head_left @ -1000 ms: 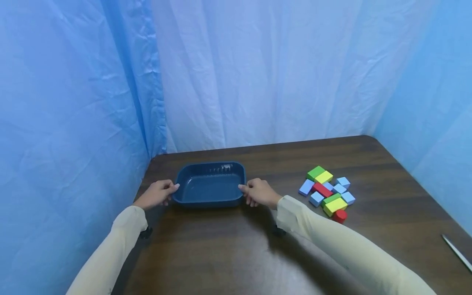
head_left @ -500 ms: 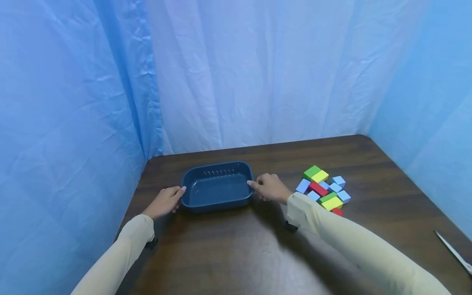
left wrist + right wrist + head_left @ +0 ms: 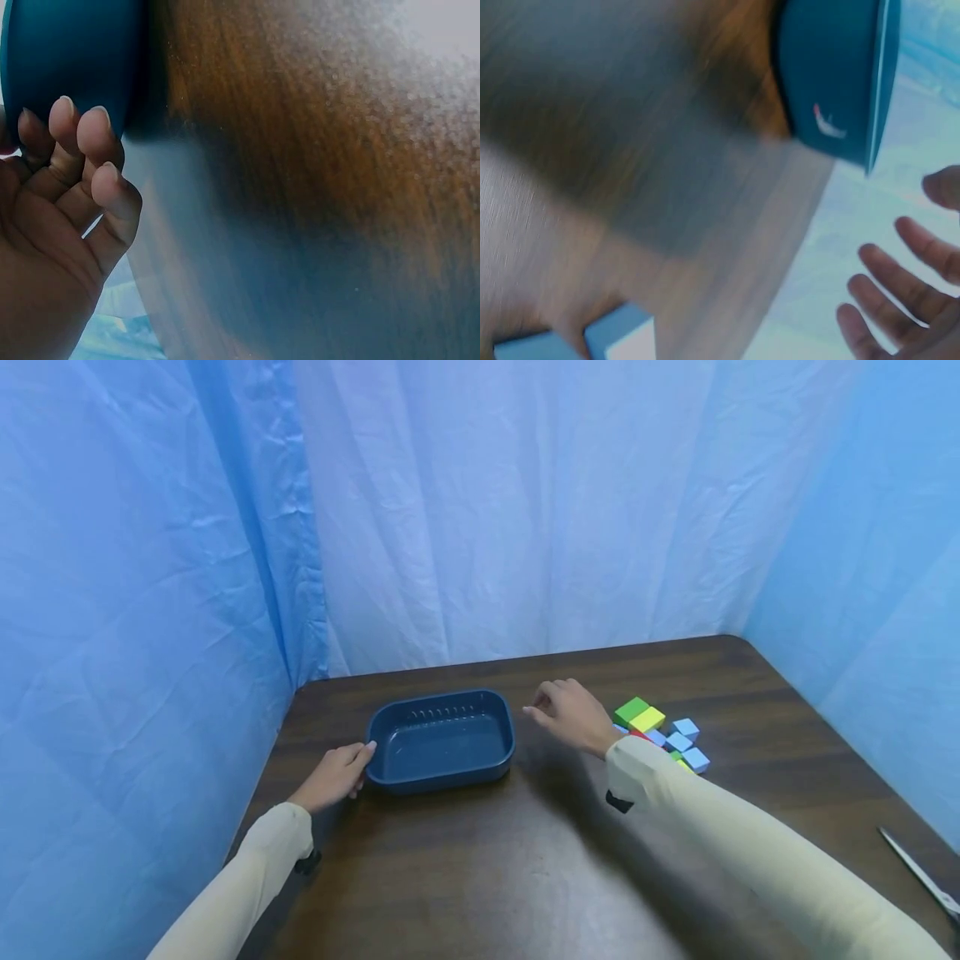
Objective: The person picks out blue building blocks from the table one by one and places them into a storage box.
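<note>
By the thumb and curled fingers of the left hand, a dark blue, rectangular tray with rounded corners is being clamped at the left end of its rim, while the fingers of the right hand are being held loosely bent and apart, near the tray's right end but clear of it. The tray is being supported by a dark brown, wood-grained table, toward its far left, and small green, yellow, red and light blue blocks are being partly covered by the cream right sleeve, with pale blue fabric curtains being hung behind.
</note>
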A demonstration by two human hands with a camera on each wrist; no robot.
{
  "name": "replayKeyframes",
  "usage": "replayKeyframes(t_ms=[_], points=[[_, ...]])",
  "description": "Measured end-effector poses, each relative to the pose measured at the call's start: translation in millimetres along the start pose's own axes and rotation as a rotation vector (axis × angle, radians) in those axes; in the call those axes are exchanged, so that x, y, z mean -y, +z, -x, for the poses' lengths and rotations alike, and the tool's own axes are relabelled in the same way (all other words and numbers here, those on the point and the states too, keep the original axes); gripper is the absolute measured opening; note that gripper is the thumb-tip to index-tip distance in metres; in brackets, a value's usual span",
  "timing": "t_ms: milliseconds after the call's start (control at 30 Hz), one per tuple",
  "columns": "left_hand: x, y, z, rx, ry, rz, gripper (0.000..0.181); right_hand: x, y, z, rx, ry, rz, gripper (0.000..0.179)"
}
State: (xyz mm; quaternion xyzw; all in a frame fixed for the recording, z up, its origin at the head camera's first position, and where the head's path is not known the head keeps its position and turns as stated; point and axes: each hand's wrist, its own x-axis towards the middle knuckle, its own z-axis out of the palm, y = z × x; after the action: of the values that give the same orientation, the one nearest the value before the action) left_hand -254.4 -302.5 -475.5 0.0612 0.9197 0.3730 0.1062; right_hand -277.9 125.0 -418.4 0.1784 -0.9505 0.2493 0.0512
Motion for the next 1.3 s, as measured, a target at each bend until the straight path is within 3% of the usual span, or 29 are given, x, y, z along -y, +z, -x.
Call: replayKeyframes(t_ms=[233,500,967,1300], points=[[-1.0,1.2,1.5,-0.011,-0.002,0.018,0.057,-23.9,-10.5,2.2,-0.021,-0.053,0.033,0.036],[4.0,3.7,3.4,-0.021,-0.022,0.052,0.061,-44.7,-20.7,8.4,-0.020,-0.065,0.026,0.037],[6.8,2.5,8.2,-0.039,-0.023,0.076,0.052,-75.7,-38.3,14.8,-0.026,-0.073,0.054,0.042],[9.1,5.2,7.2,-0.022,0.007,0.085,0.053,-106.6,-52.4,28.3,-0.026,-0.011,0.073,0.044]])
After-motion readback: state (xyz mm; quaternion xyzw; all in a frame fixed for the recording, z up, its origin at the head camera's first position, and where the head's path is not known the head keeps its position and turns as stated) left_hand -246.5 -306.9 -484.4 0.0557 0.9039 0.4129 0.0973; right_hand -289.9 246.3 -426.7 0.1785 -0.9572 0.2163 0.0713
